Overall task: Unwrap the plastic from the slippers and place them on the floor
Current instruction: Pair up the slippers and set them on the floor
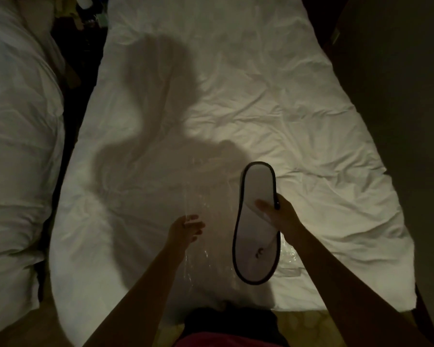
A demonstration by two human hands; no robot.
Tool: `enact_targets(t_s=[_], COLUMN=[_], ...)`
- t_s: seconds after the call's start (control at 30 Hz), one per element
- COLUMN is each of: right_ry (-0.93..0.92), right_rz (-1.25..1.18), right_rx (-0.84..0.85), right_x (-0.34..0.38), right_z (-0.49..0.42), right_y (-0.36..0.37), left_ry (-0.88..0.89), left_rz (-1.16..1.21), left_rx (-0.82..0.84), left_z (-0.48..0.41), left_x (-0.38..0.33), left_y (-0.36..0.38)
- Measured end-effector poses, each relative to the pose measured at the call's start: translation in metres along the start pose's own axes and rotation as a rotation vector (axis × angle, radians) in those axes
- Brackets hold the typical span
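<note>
Judging by its thin sole, 1 light, floppy slipper [257,221] is gripped mid-length by the right hand [280,216]; slippery plastic wrap [193,196] is pinched by the left hand [186,227].

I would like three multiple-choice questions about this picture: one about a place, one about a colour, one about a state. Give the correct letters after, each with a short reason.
1. Where is the slipper?
A. Lying flat on the floor
B. Held in the air over the bed
C. Tucked under a pillow

2. What colour is the trim around the slipper's edge?
A. Dark
B. Bright red
C. Yellow

3. What is the state of the clear plastic?
A. Tightly wrapped around the slipper
B. Off the slipper, held by the left hand
C. Folded on the floor

Answers:
1 B: the right hand grips the slipper by its side above the white sheet.
2 A: a dark band runs around the white sole.
3 B: the left fingers pinch the plastic, and the slipper beside it looks bare.
</note>
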State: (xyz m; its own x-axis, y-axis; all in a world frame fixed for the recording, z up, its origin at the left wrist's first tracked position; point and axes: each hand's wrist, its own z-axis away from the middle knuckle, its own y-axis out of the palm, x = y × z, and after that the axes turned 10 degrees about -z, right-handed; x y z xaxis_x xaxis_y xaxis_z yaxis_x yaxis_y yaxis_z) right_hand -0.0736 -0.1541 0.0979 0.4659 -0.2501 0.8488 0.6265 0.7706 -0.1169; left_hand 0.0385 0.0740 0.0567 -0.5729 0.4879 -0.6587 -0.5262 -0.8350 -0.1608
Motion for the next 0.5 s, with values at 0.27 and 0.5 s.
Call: enact_targets(t_s=[0.27,0.5], right_ry=[0.12,0.133], right_rz=[-0.044,-0.023], right_rx=[-0.048,-0.065], right_x=[-0.042,-0.057], right_z=[-0.02,-0.033], right_y=[-0.013,-0.018], left_ry=[-0.057,-0.129], left_rz=[-0.044,-0.153], left_rx=[-0.026,-0.085], left_z=[-0.044,-0.06], left_x=[0.007,0.016], left_y=[0.016,0.026])
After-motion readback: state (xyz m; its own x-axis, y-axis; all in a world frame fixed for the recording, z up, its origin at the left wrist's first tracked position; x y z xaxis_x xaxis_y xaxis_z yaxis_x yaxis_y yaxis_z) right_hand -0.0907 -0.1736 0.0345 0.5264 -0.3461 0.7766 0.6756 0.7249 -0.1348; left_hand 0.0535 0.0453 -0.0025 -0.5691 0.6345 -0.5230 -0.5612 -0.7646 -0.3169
